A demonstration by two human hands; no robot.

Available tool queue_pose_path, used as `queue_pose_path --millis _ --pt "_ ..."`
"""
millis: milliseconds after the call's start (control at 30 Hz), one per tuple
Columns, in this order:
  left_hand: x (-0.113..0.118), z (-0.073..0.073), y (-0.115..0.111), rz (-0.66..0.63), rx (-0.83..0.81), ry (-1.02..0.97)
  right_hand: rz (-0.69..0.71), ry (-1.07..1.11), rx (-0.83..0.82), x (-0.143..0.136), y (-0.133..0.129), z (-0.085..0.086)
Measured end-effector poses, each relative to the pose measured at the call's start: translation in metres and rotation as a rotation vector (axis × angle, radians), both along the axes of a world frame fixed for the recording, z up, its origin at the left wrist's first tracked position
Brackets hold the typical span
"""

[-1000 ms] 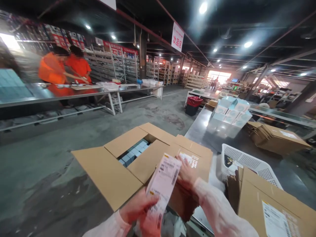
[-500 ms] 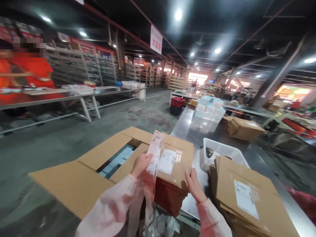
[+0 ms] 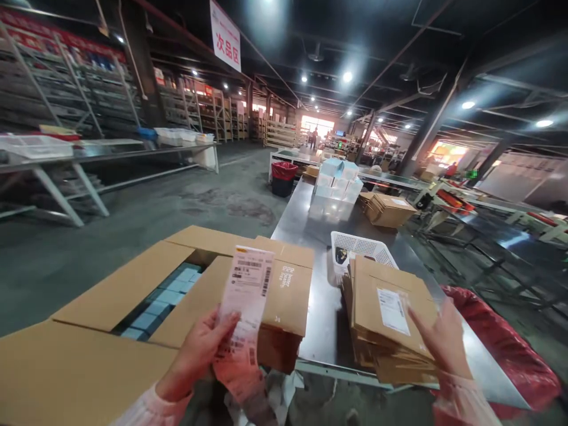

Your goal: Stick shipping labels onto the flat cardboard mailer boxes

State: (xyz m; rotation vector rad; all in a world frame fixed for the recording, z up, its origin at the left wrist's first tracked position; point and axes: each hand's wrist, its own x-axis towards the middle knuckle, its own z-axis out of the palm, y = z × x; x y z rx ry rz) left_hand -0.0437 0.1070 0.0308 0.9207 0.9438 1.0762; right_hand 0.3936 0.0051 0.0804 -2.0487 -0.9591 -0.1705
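A strip of printed shipping labels [image 3: 248,284] is pinched in my left hand [image 3: 206,343], its lower end hanging down. Behind the strip is a stack of folded cardboard cartons [image 3: 288,296], partly covered by it. Over the right edge of another stack of flat cartons [image 3: 399,278] is my right hand [image 3: 444,343], slightly blurred, thumb and fingers apart. I cannot tell whether it touches the cardboard. The top carton there bears a white label [image 3: 393,311]. To the left, a large open carton [image 3: 119,278] contains several pale blue boxes [image 3: 164,302].
A metal table [image 3: 322,284] runs ahead, carrying a white plastic basket [image 3: 361,244], white and blue boxes [image 3: 336,183] and more cartons [image 3: 390,208]. A red bag [image 3: 506,343] hangs along the right side. A lined bin [image 3: 284,177] stands beyond on the floor.
My right hand has left the edge of the middle carton stack and moved right to the other stack. The label strip now faces me more fully. The view has turned right.
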Motion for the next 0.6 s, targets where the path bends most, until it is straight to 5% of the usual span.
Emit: queue_pose_path --millis 67,133,200,267,367,600 --pt "0.018 -0.001 -0.011 -0.090 0.036 0.039 0.360 0.242 0.050 -0.067 0.016 -0.010" --pt "0.034 0.002 -0.020 -0.209 0.126 0.089 0.864 0.497 0.047 -0.146 0.034 -0.023" --pt "0.043 0.005 -0.023 -0.260 0.226 0.106 1.002 0.683 0.087 -0.214 0.046 -0.035" --pt "0.042 0.008 -0.020 -0.152 0.256 0.088 1.056 0.746 0.050 -0.254 0.052 -0.044" --pt "0.033 0.006 -0.012 0.039 0.213 0.053 1.150 0.739 -0.028 -0.265 0.063 -0.044" --pt "0.035 -0.020 -0.008 0.133 0.111 0.013 1.114 0.465 -0.153 -0.248 0.097 -0.016"
